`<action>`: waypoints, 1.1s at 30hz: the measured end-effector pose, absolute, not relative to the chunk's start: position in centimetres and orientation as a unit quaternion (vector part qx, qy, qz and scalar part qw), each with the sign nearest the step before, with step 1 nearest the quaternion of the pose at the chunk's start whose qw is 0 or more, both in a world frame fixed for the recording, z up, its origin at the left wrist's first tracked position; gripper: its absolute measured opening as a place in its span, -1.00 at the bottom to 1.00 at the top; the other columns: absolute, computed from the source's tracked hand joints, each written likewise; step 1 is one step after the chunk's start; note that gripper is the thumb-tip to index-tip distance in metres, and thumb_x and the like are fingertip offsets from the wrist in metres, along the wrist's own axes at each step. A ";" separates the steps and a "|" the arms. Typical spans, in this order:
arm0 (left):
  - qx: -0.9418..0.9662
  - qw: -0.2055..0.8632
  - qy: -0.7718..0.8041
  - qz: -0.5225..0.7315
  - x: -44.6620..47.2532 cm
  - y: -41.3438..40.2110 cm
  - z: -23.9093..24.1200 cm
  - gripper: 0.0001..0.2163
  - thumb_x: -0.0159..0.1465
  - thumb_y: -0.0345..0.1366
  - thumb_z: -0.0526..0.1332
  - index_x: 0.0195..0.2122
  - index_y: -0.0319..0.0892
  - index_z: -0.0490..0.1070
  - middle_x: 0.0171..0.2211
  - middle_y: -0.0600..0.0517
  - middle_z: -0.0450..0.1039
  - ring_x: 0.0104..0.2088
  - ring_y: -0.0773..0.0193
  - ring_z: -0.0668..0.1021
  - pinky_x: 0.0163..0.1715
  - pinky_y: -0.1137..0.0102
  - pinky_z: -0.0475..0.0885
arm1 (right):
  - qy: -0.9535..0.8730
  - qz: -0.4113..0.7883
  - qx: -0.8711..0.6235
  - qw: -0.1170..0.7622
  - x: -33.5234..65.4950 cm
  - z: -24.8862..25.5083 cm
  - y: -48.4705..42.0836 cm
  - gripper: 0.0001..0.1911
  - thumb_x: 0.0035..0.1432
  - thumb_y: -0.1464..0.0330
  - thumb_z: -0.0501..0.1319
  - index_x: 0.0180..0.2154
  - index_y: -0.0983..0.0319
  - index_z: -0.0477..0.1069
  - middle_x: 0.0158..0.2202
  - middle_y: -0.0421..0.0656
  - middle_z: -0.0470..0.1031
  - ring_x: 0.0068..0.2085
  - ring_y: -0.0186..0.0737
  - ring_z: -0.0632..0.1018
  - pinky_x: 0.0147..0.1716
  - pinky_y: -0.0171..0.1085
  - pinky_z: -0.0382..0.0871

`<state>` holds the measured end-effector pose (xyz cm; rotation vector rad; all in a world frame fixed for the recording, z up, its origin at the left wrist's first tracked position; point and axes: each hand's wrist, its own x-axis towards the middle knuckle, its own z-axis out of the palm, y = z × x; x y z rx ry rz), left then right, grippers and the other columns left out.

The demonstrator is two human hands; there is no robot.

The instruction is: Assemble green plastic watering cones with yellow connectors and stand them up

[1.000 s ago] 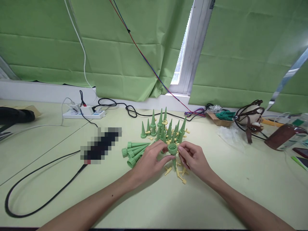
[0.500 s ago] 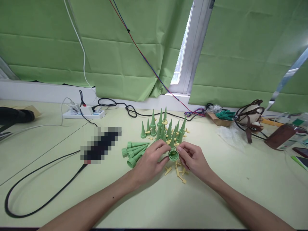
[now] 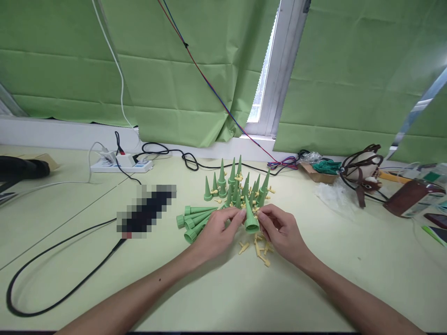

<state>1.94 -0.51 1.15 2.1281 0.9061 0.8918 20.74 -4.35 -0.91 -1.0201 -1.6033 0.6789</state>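
A green plant watering spike (image 3: 251, 222) is held above the table, its tip up and its wide open base tilted toward me. My left hand (image 3: 223, 229) is closed, with thumb and forefinger at the spike's left side. On the other side, my right hand (image 3: 279, 228) pinches at the spike's edge. A small yellow piece (image 3: 255, 212) shows by those right fingertips; whether it is gripped or lies behind, I cannot tell. Below the hands lie several loose yellow valve pieces (image 3: 258, 249). Several green spikes (image 3: 195, 218) lie on their sides, partly behind my left hand.
Several green spikes (image 3: 222, 174) stand upright beyond my hands, many with yellow pieces. A black cable (image 3: 63, 232) loops across the left of the table (image 3: 223, 298). At the back left is a power strip (image 3: 122, 164); a cardboard box (image 3: 317, 173) and a plastic bag (image 3: 337, 197) are at right.
The held spike has tipped from its open base facing me to its tip pointing up. My left fingers have shifted on its side; my right hand has hardly moved.
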 end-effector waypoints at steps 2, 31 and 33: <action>0.800 0.347 0.352 0.339 1.9 -0.6 1.2 -0.62 0.44 -0.10 0.00 -0.45 -0.19 0.33 -0.47 0.10 0.35 -0.40 0.30 0.37 -0.36 0.41 0.25 | -0.686 0.270 -0.423 0.527 20.8 -1.1 -4.3 -0.82 0.36 0.32 0.12 -0.31 0.23 0.39 -0.54 -0.29 0.29 -0.56 -0.40 0.28 -0.56 -0.37 0.19; 0.839 0.252 0.295 0.381 1.6 -0.5 0.9 -0.86 0.36 -0.25 0.19 -0.32 -0.17 0.35 -0.39 0.08 0.38 -0.35 0.31 0.43 -0.36 0.45 0.31 | -0.699 0.244 -0.448 0.502 20.5 -1.2 -4.2 -0.75 0.36 0.24 0.10 -0.36 0.21 0.35 -0.57 -0.28 0.27 -0.56 -0.36 0.26 -0.56 -0.34 0.15; 0.843 0.237 0.289 0.386 1.6 -0.5 0.8 -0.87 0.37 -0.25 0.18 -0.31 -0.17 0.35 -0.39 0.07 0.37 -0.35 0.30 0.42 -0.38 0.45 0.31 | -0.696 0.253 -0.448 0.501 20.5 -1.2 -4.3 -0.74 0.36 0.23 0.10 -0.37 0.21 0.34 -0.58 -0.29 0.26 -0.57 -0.36 0.25 -0.57 -0.34 0.14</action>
